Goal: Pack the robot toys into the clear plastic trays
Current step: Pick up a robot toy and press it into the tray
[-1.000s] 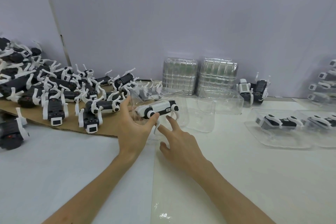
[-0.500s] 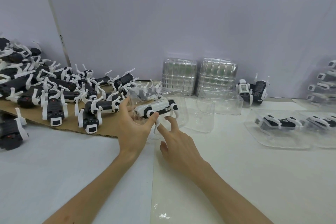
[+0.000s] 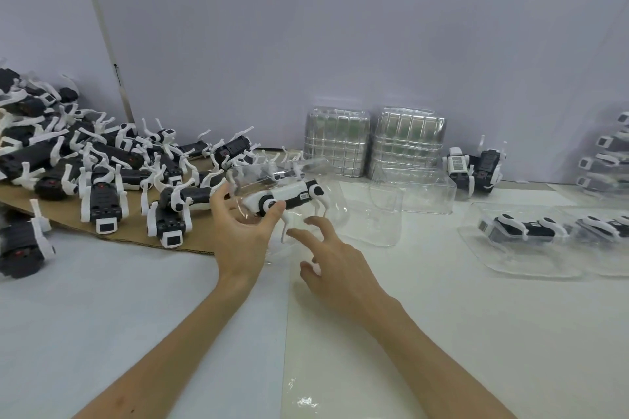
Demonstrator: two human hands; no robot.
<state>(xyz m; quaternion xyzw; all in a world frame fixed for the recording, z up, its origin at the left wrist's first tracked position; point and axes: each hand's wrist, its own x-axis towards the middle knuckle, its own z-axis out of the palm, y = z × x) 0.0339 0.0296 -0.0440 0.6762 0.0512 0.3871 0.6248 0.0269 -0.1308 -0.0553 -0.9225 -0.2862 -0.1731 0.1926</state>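
Mid-seating I'd say: left hand [image 3: 238, 231] grips the clear tray [image 3: 337, 204] over the tabletop [image 3: 442, 316] with one robot toy [image 3: 286, 197] in it, right hand [image 3: 330, 258] open by its legs, so next is pressing it home, though hard to tell through the plastic if it's seated already.

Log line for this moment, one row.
left hand: grips clear plastic tray | contents: white-and-black robot toy | right hand: open, fingers spread beside tray | stage: packing toy
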